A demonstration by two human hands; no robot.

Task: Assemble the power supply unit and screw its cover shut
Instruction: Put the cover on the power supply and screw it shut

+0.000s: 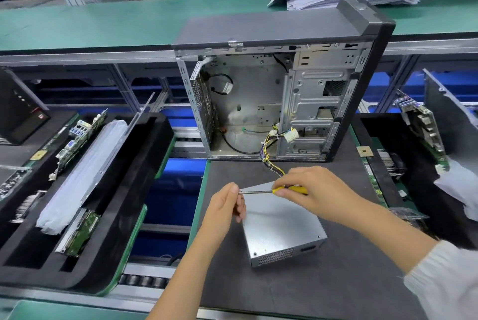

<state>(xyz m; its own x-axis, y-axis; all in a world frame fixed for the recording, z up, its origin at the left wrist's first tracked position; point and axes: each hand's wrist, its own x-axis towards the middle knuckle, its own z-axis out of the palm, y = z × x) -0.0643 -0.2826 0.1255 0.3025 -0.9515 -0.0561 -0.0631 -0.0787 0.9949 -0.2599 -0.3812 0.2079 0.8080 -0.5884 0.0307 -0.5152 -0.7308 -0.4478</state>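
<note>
Head view. A closed silver sheet-metal power supply box (282, 226) with a perforated vent on its near face lies on the dark grey work mat (336, 288), in front of an open grey metal computer tower case (284, 97) that stands upright. A bundle of yellow and black wires (269, 159) runs from the box's far end into the case. The right hand (310, 190) curls round the yellow handle of a slim screwdriver (274, 191) — its steel shaft held level above the box's far edge. The left hand (227, 205) pinches the shaft's tip between thumb and fingers; whether a screw sits there cannot be told. Left of the mat, a black foam tray (144, 164) holds green circuit boards (77, 138).
</note>
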